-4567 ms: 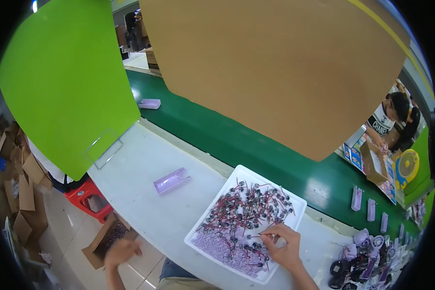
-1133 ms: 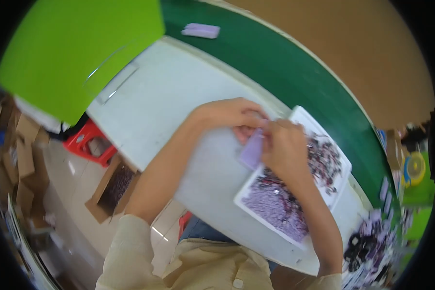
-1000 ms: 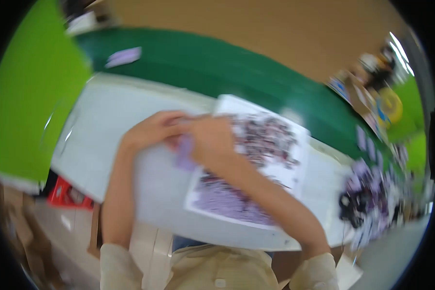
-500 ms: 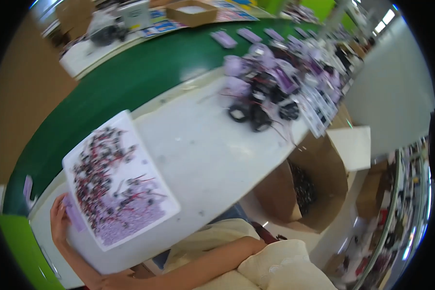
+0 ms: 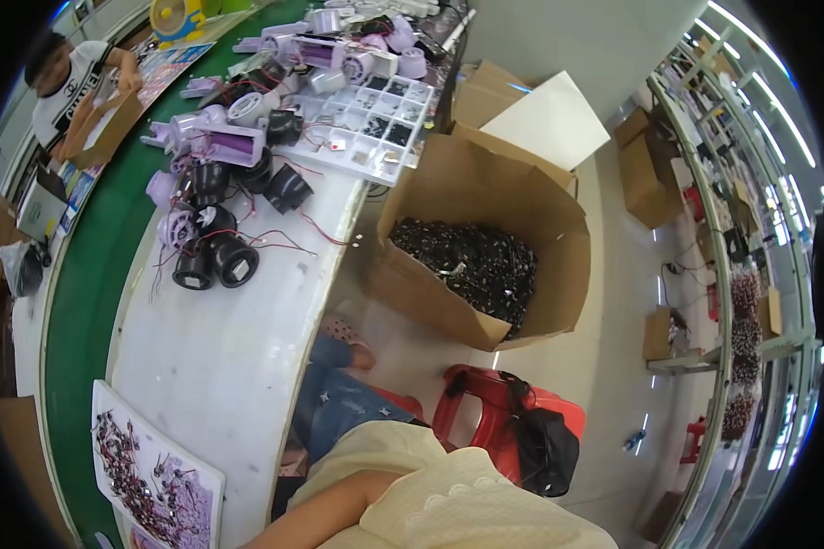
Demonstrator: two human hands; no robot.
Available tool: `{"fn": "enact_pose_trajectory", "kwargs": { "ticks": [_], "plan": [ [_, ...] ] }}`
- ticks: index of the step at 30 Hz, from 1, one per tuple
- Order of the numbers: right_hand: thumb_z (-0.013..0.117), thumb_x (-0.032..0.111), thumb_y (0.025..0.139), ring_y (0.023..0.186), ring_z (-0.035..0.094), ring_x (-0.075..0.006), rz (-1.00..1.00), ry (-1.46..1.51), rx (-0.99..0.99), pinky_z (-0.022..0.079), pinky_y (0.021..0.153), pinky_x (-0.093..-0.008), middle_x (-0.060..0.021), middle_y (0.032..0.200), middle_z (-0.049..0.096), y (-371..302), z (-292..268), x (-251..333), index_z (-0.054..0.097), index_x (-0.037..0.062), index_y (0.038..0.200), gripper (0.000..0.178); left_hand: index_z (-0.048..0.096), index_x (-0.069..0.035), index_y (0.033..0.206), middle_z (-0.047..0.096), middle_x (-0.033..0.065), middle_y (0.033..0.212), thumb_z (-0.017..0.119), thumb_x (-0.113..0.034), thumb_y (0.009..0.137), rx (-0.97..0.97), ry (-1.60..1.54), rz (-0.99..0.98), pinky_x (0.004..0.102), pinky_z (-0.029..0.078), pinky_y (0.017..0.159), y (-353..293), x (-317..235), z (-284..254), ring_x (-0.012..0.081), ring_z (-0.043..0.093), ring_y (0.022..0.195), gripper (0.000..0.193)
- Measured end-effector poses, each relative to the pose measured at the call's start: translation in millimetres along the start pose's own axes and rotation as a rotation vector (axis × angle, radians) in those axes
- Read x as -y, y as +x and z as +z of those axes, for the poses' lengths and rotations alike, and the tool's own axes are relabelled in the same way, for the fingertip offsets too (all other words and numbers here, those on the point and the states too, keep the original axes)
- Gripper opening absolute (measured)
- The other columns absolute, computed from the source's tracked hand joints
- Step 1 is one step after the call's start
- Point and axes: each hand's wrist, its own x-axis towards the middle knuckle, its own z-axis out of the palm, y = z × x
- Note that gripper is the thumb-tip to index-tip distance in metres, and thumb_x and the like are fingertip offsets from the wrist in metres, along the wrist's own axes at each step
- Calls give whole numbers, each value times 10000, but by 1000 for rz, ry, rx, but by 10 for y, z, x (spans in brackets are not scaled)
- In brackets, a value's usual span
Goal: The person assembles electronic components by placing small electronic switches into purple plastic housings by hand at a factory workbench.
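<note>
A white tray lies at the table's near left, holding a heap of small dark parts with red wires and a layer of small purple pieces. At its lower corner, cut off by the picture's edge, a small skin-coloured patch may be part of my left hand; its fingers cannot be made out. My right forearm runs down and left out of the picture, so the right hand is hidden below the edge. Farther up the table sit black round motor housings with thin red wires and purple plastic fan-like housings.
A white compartment box with small parts stands by the table's right edge. On the floor are a large carton of black parts and a red stool with a black bag. Across the green belt a person handles a carton.
My view has swung right and up along the table. The tray now appears lower left, and my left hand, seen beside it before with a purple piece, is almost wholly out of the picture.
</note>
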Motion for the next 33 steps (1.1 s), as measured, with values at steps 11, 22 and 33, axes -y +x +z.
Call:
{"fn": "enact_pose_trajectory", "kwargs": {
  "ticks": [11,22,33],
  "plan": [
    [621,89,689,811,628,-294,15,71,348,511,673,-377,-110,829,647,-26,-563,-46,643,20,824,154,594,-60,1238,654,38,950,577,-165,894,-277,54,-341,239,478,571,-1361,-1252,-80,89,573,684,360],
    [694,102,831,752,625,-273,266,77,624,511,682,-350,-82,820,670,165,-938,143,714,76,974,147,646,45,1102,662,76,738,568,-18,837,-392,-48,-238,262,491,482,-1520,-1481,20,117,596,530,283],
    [717,63,818,729,628,-266,447,-134,554,513,681,-359,-88,812,688,259,-1814,-198,720,63,935,117,665,13,1113,601,29,662,540,8,846,-441,-61,-245,251,463,453,-1250,-1269,-646,99,559,489,295]
  ]
}}
